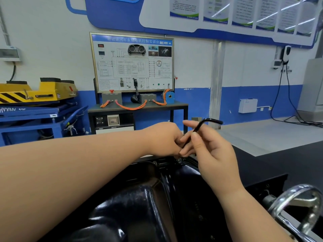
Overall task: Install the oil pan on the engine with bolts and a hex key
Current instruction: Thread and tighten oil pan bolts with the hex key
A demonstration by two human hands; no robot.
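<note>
Black and glossy, the pan (148,198) fills the lower middle of the view, with its bulged bottom turned up and its flange running along the far edge. On this far flange one bolt (154,162) sits in its hole, a little to the left of the hands. The right hand (208,151) is above the far right corner of the pan. Its grip is closed on the key (201,126), with the thumb and index finger pinching the long shaft. The key is black and L-shaped and it stands tilted. Its short arm is at the top and points to the right, and its lower end goes down between the two hands toward the flange, where it is hidden. The left hand (162,138) comes from the left across the pan and touches the right hand at this same place. Its fingers are curled downward, but the fingertips are covered, so it cannot be told what its grip holds. A chrome handwheel (297,187) is at the lower right, near the pan. A dark surface (279,154) lies behind the pan to the right. By the far wall stands a board (132,62) with orange cables (131,107) below it. Left of it is a yellow lift (43,92) on a blue frame.
</note>
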